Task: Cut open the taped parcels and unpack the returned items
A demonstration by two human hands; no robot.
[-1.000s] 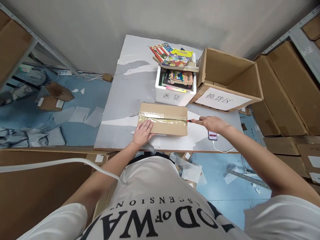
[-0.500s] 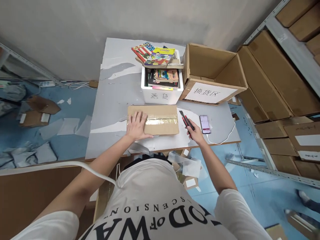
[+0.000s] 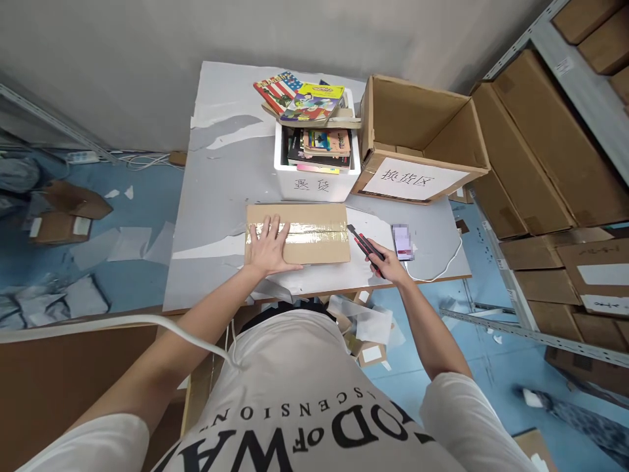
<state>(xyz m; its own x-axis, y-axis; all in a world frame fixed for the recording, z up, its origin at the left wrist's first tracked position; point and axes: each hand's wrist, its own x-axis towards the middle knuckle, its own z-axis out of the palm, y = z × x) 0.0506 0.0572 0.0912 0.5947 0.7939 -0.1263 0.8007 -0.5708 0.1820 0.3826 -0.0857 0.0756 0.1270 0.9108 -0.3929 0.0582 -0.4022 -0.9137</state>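
A closed cardboard box (image 3: 314, 248) lies flat near the table's front edge, with shiny clear tape along the middle of its top. My left hand (image 3: 269, 248) rests on the left end of the box, fingers spread and stretched out. In my right hand (image 3: 388, 263) is a black and red box cutter (image 3: 366, 246), the fingers wrapped round its handle. The cutter's blade points up and left, close to the right end of the box. Just right of this hand lies a phone (image 3: 402, 242) with a lit screen and a white cable.
Behind the box stands a white bin (image 3: 314, 187) full of books (image 3: 314, 103). Beside it is a large open carton (image 3: 420, 177) with a paper label. Shelves with cartons (image 3: 535, 144) line the right side. Papers and packaging (image 3: 88, 298) litter the blue floor. A person's leg (image 3: 574, 413) shows at lower right.
The box cutter has tipped leftward, its blade now nearer the right end of the box. My left hand stays on the box. The view has shifted slightly, and the person at lower right has moved.
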